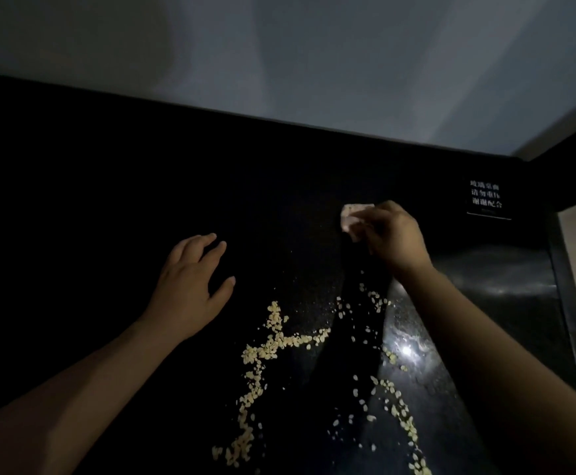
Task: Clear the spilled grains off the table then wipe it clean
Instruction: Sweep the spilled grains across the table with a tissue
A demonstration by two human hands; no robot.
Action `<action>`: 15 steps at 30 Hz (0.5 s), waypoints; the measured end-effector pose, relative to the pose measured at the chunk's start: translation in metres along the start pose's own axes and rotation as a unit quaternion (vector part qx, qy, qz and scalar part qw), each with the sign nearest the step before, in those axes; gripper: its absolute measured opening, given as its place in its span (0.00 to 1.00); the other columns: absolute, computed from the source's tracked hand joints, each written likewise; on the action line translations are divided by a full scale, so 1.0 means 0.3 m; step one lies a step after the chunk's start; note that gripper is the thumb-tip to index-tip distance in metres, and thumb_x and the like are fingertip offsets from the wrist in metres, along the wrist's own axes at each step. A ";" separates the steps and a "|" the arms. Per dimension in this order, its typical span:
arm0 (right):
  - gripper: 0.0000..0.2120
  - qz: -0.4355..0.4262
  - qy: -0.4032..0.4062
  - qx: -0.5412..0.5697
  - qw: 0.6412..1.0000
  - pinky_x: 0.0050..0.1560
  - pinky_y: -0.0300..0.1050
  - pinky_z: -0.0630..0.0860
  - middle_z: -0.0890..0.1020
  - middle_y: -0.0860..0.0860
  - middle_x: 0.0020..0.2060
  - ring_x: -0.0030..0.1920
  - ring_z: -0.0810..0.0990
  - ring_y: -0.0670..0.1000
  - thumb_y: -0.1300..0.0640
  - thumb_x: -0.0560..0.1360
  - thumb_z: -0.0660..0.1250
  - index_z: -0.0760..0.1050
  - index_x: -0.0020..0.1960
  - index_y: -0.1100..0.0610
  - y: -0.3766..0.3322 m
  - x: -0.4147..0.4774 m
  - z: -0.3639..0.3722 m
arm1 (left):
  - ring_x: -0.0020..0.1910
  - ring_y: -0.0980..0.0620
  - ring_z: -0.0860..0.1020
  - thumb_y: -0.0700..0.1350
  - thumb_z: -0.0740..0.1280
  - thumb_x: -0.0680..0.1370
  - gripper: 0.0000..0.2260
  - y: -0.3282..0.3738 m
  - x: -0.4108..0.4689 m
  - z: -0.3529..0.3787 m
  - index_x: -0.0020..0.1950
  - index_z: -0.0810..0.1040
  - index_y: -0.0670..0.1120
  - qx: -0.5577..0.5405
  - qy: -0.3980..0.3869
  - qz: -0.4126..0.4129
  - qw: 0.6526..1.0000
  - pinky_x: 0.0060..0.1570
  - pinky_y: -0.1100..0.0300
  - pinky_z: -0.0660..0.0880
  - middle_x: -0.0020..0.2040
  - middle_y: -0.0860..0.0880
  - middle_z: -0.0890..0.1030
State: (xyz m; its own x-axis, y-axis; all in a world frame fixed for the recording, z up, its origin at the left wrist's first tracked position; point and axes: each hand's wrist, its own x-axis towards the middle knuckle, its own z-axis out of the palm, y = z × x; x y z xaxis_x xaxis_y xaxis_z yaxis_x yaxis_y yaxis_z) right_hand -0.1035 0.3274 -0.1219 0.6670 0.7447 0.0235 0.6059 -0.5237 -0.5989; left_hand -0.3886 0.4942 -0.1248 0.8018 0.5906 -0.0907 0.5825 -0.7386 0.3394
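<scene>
Up close, my right grip [393, 234] holds a pale cloth [351, 217] at the far side of the dark bench [108, 200], fingers curled round it. My left grip [190, 286] is wide, fingers straight and spread, palm down, well apart from the cloth. Pale grains [273, 344] lie in trails and loose scatter on the near bench, between my forearms. A small sign [487, 198] with white lettering sits near the far right corner.
</scene>
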 end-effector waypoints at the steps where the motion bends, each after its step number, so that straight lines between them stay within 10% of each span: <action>1: 0.08 0.003 -0.003 0.007 1.000 0.47 0.28 0.69 0.75 0.48 0.46 0.47 0.79 0.50 0.59 0.74 0.72 0.82 0.53 0.58 0.010 -0.021 0.011 | 0.72 0.47 0.56 0.56 0.63 0.77 0.27 0.005 0.000 0.001 0.73 0.67 0.44 -0.004 0.001 -0.003 1.000 0.67 0.56 0.56 0.73 0.46 0.65; 9: 0.08 -0.014 -0.145 0.033 0.989 0.47 0.38 0.77 0.77 0.41 0.48 0.47 0.78 0.41 0.58 0.74 0.71 0.83 0.51 0.49 -0.058 -0.452 -0.035 | 0.72 0.47 0.58 0.52 0.65 0.77 0.26 0.013 -0.010 -0.013 0.72 0.68 0.43 -0.017 -0.006 -0.012 1.000 0.68 0.56 0.59 0.72 0.46 0.65; 15: 0.06 -0.078 -0.074 0.045 0.993 0.38 0.31 0.68 0.74 0.46 0.43 0.39 0.74 0.42 0.55 0.75 0.69 0.82 0.50 0.53 -0.246 -0.196 0.019 | 0.70 0.50 0.59 0.52 0.64 0.78 0.23 -0.001 -0.100 -0.021 0.71 0.70 0.43 -0.055 -0.006 -0.006 0.998 0.65 0.61 0.58 0.71 0.48 0.67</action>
State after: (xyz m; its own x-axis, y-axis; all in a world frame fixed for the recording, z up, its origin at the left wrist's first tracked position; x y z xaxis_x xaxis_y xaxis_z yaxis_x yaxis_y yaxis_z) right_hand -0.1899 0.3245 -0.0835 0.4928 0.8701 0.0071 0.6512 -0.3634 -0.6663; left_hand -0.4136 0.4787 -0.1164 0.7966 0.5951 -0.1060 0.5745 -0.6910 0.4388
